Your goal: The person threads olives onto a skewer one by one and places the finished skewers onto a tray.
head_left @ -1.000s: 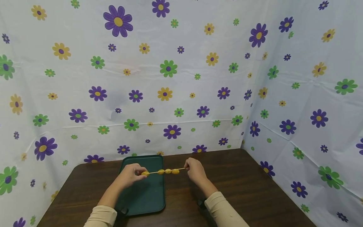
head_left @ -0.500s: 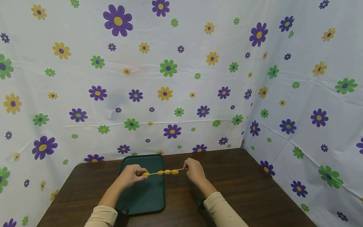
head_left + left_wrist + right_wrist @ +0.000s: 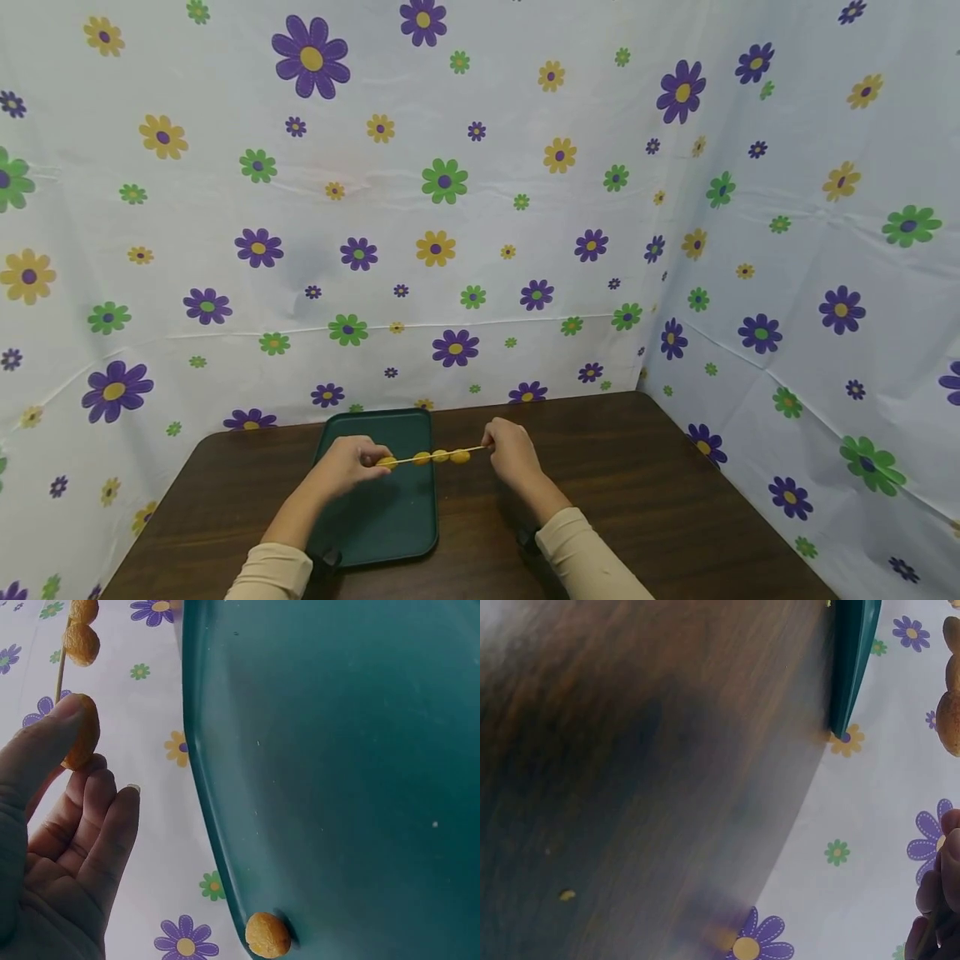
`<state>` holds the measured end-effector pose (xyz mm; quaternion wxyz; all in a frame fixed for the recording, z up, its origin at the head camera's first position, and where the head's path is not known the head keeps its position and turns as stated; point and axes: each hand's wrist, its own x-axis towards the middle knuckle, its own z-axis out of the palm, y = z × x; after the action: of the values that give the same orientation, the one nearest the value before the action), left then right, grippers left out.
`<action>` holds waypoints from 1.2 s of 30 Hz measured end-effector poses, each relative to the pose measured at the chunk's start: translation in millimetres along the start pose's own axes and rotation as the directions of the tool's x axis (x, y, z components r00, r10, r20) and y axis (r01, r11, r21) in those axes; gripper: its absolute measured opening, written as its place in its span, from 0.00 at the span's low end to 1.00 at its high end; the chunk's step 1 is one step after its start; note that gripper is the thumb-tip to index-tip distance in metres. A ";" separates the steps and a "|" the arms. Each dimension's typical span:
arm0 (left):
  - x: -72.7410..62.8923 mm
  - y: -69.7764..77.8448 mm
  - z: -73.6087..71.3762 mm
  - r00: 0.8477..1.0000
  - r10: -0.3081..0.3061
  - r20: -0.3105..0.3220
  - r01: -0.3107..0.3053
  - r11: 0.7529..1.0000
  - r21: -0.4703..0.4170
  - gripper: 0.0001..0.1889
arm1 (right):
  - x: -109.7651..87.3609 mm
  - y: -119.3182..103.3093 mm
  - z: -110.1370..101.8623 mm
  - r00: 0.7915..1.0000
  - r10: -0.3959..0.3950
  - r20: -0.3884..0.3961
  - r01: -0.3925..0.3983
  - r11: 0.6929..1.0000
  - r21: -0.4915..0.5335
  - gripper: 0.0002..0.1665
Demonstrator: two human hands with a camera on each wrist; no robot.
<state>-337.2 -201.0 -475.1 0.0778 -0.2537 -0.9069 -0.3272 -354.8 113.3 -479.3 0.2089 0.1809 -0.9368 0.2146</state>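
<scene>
My left hand (image 3: 347, 463) pinches a golden-brown fried ball (image 3: 87, 735) between thumb and fingers, above the green tray. The ball sits at the left end of a thin wooden skewer (image 3: 403, 461). Three more golden balls (image 3: 440, 456) are threaded close together farther right along it. With its fingertips, my right hand (image 3: 514, 454) grips the skewer's other end, over the table to the right of the tray. The skewer runs nearly level between both hands. Only part of the right hand's fingers (image 3: 951, 862) shows in the right wrist view.
The dark green tray (image 3: 382, 533) lies on a brown wooden table (image 3: 615, 500). One loose golden ball (image 3: 268, 934) rests in a tray corner. A small crumb (image 3: 567, 895) is on the table. A flower-printed sheet (image 3: 480, 208) hangs behind and to the right.
The right hand has shifted slightly left, carrying the skewer and its three balls along. The left hand stays almost in place, so the hands are a little closer together.
</scene>
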 end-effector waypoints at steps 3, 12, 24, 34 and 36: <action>0.9 1.8 0.5 1.000 -0.007 0.002 0.007 1.000 -0.010 0.05 | -0.9 -2.0 -1.4 1.000 0.006 0.004 -0.006 1.000 0.000 0.19; 2.3 5.2 2.4 1.000 0.006 0.008 -0.006 1.000 -0.010 0.04 | -2.9 -6.5 -3.5 1.000 0.015 0.022 -0.015 1.000 -0.006 0.19; 5.1 8.2 4.4 1.000 -0.005 0.023 0.004 1.000 0.008 0.05 | -3.3 -6.1 -1.5 0.999 -0.005 0.034 0.006 0.999 -0.042 0.18; 8.1 11.3 8.2 0.999 -0.015 0.032 0.014 1.000 0.008 0.05 | -3.5 -5.0 -1.6 0.999 -0.012 0.032 0.014 0.999 -0.050 0.16; 8.5 11.7 9.0 0.999 -0.014 0.032 0.014 1.000 0.007 0.05 | -3.6 -5.0 -1.6 0.999 -0.010 0.033 0.012 0.999 -0.048 0.16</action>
<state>-338.3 -184.1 -473.0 0.0617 -0.2525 -0.9109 -0.3204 -349.1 110.8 -478.0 0.1991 0.1844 -0.9440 0.1877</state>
